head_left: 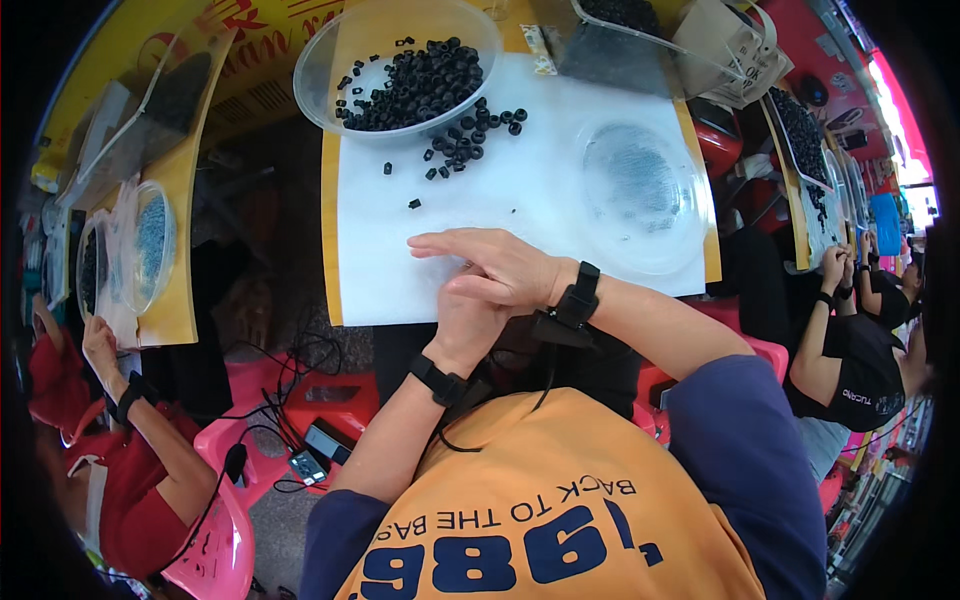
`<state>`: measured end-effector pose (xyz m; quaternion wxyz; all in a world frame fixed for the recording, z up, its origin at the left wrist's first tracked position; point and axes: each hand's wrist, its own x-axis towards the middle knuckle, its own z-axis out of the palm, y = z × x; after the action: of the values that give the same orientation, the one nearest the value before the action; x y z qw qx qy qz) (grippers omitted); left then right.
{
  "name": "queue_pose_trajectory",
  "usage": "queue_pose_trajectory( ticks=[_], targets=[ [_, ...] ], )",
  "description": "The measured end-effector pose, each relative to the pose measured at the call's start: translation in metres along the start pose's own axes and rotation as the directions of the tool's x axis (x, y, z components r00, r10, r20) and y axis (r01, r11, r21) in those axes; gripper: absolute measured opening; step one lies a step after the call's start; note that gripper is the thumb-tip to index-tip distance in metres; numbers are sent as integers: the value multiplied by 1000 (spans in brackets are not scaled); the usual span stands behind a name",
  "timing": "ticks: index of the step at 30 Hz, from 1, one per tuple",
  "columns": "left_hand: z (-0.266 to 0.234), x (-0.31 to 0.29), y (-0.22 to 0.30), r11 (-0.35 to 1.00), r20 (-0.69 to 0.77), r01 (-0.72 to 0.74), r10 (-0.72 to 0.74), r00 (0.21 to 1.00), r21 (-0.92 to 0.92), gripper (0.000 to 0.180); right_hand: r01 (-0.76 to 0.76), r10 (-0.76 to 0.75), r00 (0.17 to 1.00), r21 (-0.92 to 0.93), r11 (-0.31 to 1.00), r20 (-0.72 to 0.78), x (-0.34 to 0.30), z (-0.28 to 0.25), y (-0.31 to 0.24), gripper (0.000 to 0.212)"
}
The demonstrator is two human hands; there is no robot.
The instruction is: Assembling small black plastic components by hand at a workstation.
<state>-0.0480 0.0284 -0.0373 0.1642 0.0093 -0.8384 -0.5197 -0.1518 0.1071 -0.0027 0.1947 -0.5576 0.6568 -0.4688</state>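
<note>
My right hand [505, 264] lies across the top of my left hand [470, 322] at the near edge of a white sheet [520, 185]. Its fingers stretch out flat toward the left, apart from the thumb. Most of my left hand's fingers are hidden beneath it. Beyond my hands, small black bead-like pieces [425, 85] partly fill a clear round bowl [315, 55]. Several more pieces [460, 145] lie loose on the sheet. To the right of my hands sits a clear round container [690, 205] with fine pale blue-grey material inside.
Clear bins with dark contents [615, 50] and a beige bag [725, 55] stand at the far right. Co-workers in red [130, 490] and black [850, 365] sit at neighbouring tables. Pink stools [215, 520], cables and small devices [308, 466] are near my left side.
</note>
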Motion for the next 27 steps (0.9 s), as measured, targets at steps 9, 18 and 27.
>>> queue_pose_trajectory(
  ticks=[9, 18, 27],
  targets=[
    [7, -2, -12, 998, -118, -55, 53, 992, -14, 14, -26, 24, 997, 32, 999, 71, -3, 0, 4, 38],
    [-2, 4, 4, 996, -67, 36, -31, 997, 78, 5, 20, -21, 994, -4, 1000, -107, 1, 0, 1, 29],
    [-43, 24, 29, 508, 364, 608, -502, 785, -611, 20, -370, 371, 910, 39, 928, -187, -42, -52, -55, 24]
  ],
)
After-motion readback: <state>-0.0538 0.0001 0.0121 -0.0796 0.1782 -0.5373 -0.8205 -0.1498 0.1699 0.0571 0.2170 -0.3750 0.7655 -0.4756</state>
